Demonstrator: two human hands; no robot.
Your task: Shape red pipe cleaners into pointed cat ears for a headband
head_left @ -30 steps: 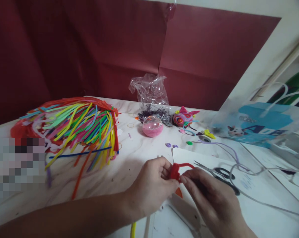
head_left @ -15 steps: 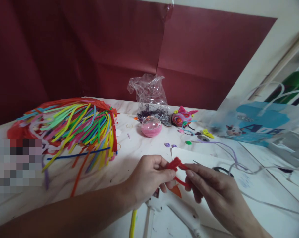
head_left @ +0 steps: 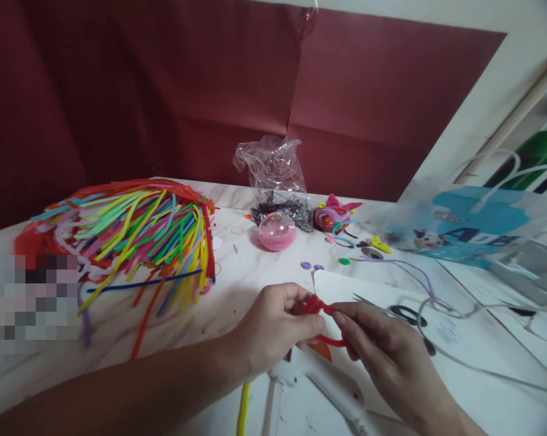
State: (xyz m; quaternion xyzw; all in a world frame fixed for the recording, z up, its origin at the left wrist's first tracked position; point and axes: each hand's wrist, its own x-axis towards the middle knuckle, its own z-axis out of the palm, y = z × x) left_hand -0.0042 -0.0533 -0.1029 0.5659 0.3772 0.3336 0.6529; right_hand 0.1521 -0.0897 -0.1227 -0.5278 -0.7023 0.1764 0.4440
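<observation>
My left hand point(head_left: 273, 330) and my right hand point(head_left: 386, 357) meet low in the middle of the table, both pinched on a red pipe cleaner point(head_left: 316, 307). The pipe cleaner is partly coiled between my fingertips, and a loose loop of it hangs down under my right fingers. A white glue gun point(head_left: 332, 387) lies on the table just below my hands. Black-handled scissors point(head_left: 400, 313) lie on a white sheet point(head_left: 437, 339) right behind my right hand.
A big fan of colourful pipe cleaners point(head_left: 137, 233) fills the left of the table. Further back stand a pink ball in a clear shell point(head_left: 278, 231), a crinkled plastic bag point(head_left: 276, 175) and a pink pipe-cleaner figure point(head_left: 333, 215). A blue printed bag point(head_left: 473, 233) lies at the right, small buttons point(head_left: 312, 266) mid-table.
My right hand has worked the loose end of the red pipe cleaner around the coil, moving down and back up to my left fingertips. The view shifted slightly left.
</observation>
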